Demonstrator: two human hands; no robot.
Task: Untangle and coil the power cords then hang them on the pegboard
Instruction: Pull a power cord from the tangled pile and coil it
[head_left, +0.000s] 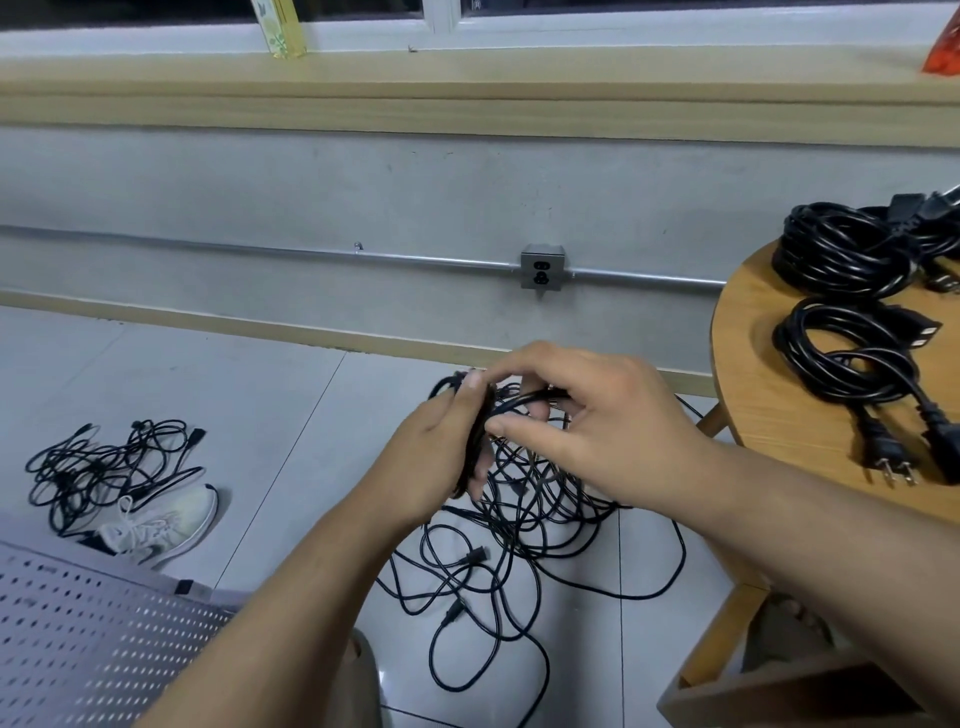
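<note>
while the left hand (441, 447) curls around a half-made coil of black cord (466, 467), the right hand (597, 415) pinches a strand of that cord just beside it. both hands are above a loose tangle of cords (519, 525) on the tiled floor. a second tangle (104, 462) lies well to the left, touching a white shoe (161, 525). coiled cords (841, 353) rest on the round wooden desk (779, 415) at right. the white pegboard (78, 623) sits at lower left.
</note>
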